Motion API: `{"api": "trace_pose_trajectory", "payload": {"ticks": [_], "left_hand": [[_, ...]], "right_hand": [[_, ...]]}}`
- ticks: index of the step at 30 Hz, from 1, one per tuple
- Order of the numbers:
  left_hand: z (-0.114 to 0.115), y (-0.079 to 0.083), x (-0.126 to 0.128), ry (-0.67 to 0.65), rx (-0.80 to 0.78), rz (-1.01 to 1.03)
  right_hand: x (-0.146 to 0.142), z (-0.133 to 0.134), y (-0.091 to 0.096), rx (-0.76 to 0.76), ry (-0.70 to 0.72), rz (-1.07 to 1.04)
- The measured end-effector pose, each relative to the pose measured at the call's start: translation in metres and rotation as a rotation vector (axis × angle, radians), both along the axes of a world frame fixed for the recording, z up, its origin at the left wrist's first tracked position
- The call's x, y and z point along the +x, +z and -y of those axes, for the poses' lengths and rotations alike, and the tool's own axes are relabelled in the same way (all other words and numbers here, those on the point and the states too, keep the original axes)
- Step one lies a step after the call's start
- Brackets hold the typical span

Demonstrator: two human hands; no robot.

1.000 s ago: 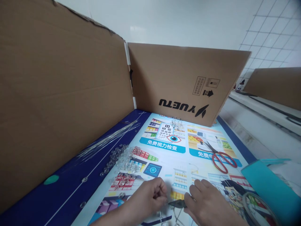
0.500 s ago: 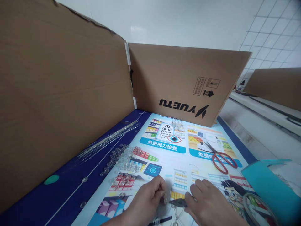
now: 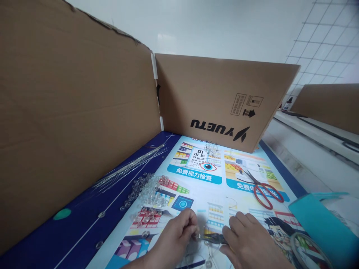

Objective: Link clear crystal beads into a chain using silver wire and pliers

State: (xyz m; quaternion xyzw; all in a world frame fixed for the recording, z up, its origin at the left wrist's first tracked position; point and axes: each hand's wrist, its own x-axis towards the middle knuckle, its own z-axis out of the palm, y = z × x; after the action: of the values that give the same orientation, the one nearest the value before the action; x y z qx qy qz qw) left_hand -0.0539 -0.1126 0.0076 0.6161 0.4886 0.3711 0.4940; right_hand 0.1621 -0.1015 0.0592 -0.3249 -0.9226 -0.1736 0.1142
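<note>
My right hand (image 3: 246, 239) is closed round a pair of pliers (image 3: 213, 238), whose dark, narrow jaws point left. Their tips meet a small clear bead (image 3: 198, 237) at the fingertips of my left hand (image 3: 179, 239). That hand is pinched shut on the bead, partly hidden by its own fingers. Thin wire with another clear bead (image 3: 208, 264) trails below the pliers. Left of my hands, a heap of clear beads (image 3: 153, 190) spreads over the printed mat.
A bundle of thin wires (image 3: 131, 166) lies by the left cardboard wall (image 3: 78, 112). Red-handled scissors (image 3: 263, 190) lie to the right. A round clear container (image 3: 308, 250) and a turquoise box (image 3: 325, 224) stand at the right. The back cardboard panel (image 3: 218, 89) stands upright.
My right hand has shifted slightly, and the pliers' tips have moved left and up to the bead in my left fingers. My left hand stays almost in place.
</note>
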Motion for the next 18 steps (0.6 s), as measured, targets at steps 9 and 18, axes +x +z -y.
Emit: {"api": "trace_pose_trajectory", "payload": {"ticks": [9, 18], "left_hand": [[-0.001, 0.003, -0.001, 0.006, 0.021, -0.025], [0.0, 0.011, -0.004, -0.011, 0.063, 0.017]], "right_hand": [[0.003, 0.0, -0.002, -0.255, -0.087, -0.076], [0.002, 0.0, 0.007, -0.565, -0.196, -0.035]]}}
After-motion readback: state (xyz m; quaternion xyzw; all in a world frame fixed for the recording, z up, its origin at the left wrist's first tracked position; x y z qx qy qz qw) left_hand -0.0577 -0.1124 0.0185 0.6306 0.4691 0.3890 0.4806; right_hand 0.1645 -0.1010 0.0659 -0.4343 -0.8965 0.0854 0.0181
